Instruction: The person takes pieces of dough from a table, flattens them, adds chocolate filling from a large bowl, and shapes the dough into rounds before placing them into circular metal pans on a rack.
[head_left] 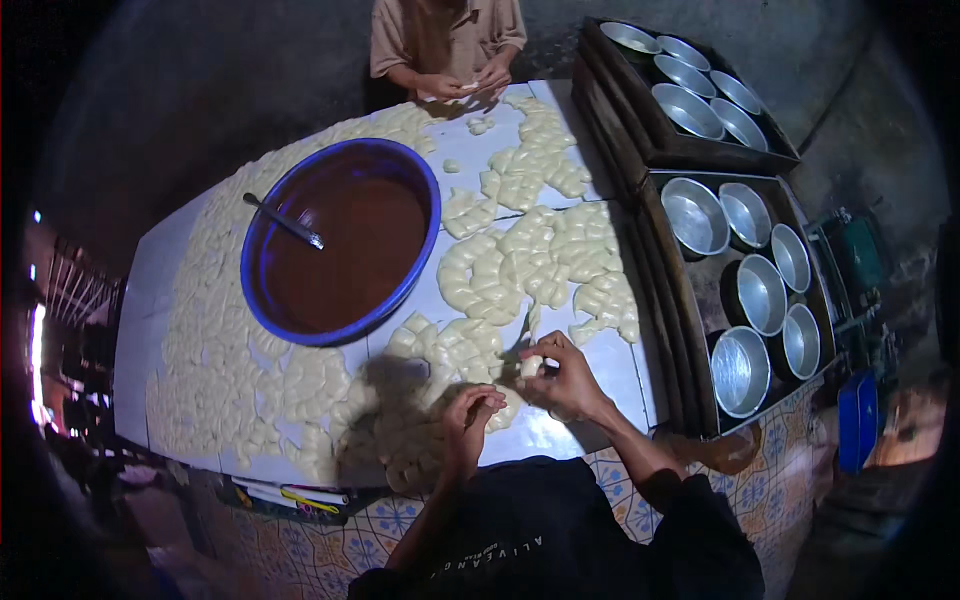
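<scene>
Evidently, the step in hand was the handling of one small dough piece [531, 367] at the near edge of the table [150, 265]. The right hand [566, 378] grasped this piece between thumb and fingers, just above the table surface. The left hand [472, 412] was positioned beside it, fingers loosely bent and apart from the right hand; whether it held anything could not be told.

Pale, glossy dough portions [485, 275] lay close together over much of the table, many touching. A blue basin [330, 338] of brown filling [370, 250] stood among them, a metal utensil [285, 222] leaning across its inside. Round metal tins [741, 371] were set in dark trays [655, 270] at the right side. Across the table, a co-worker [450, 45] held both hands together over the far edge.

By judgement, the next move called for a light, even pinch on the piece, with the left hand brought in for support. Excess pressure could have deformed the soft material, and contact with adjoining portions could have caused sticking.
</scene>
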